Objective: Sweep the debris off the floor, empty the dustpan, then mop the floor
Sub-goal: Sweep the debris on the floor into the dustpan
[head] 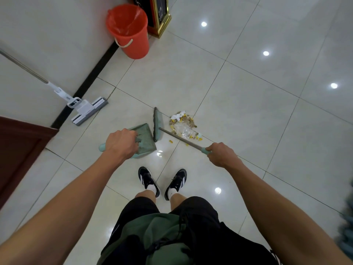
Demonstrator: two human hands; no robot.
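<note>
Debris (182, 124) lies unswept while the left hand (119, 145) grips the dustpan (146, 139), the right hand (221, 154) the broom (157, 124); emptying and mopping remain.

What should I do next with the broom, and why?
Probably lift the broom head over the debris pile to its far side. The head now sits between the pile and the dustpan, so a pull toward the pan's open edge needs the bristles behind the pile.

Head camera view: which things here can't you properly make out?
- Dustpan handle: largely covered by the left hand.
- Mop pole: cut off at the left edge.
- Debris pile: pieces too small to identify.
- Gold-framed board: cropped by the top edge.
</note>
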